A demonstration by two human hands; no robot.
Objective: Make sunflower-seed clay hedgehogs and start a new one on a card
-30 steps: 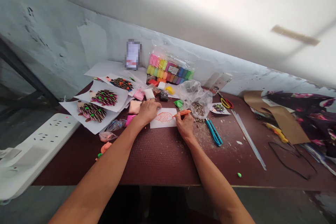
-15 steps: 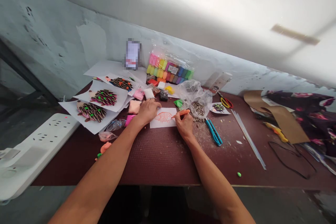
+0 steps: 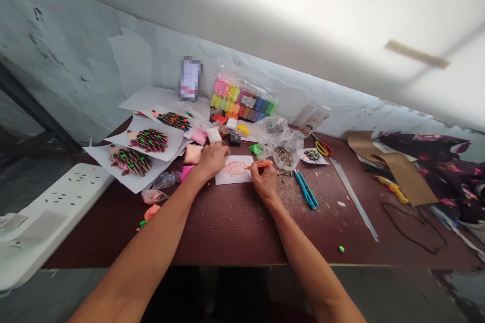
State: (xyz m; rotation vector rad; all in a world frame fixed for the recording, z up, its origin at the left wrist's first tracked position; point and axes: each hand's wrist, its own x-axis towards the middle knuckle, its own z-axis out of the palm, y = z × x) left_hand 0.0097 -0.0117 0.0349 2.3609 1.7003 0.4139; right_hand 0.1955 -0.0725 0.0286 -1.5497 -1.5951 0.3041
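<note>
1. At the near edge of the table (image 3: 227, 227), both forearms cross over and hide parts of the rim; a bright green lump (image 3: 341, 249) lies near that edge, right of the right forearm.
2. The power strip (image 3: 41, 222) lies along the table's left edge, cut off by the picture's left side.
3. The right hand (image 3: 264, 181), in the middle of the table, is closed around an orange marker (image 3: 261, 163); its curled fingers hide part of the barrel, and the marker tip is at the drawing, though whether it touches is too small to tell.
4. The white card (image 3: 229, 178) lies flat between the hands, bearing an orange oval outline filled with small marks; the right hand covers its right edge.
5. The left hand (image 3: 212, 160) rests at the card's left edge, fingers bent; how far they are open, or whether they grip anything, I cannot tell.
6. Right of the right hand lies a blue-handled tool (image 3: 305, 189); beyond it a clear bag (image 3: 286, 149) holds striped seeds, its folds blurring some.
7. Toward the table's right edge, a yellow tool (image 3: 396, 191) lies partly under brown card (image 3: 409, 179).
8. By the far edge stand a pixelated phone-like object (image 3: 190, 79), its screen unreadable, and a pack of coloured blocks (image 3: 242, 101).
</note>
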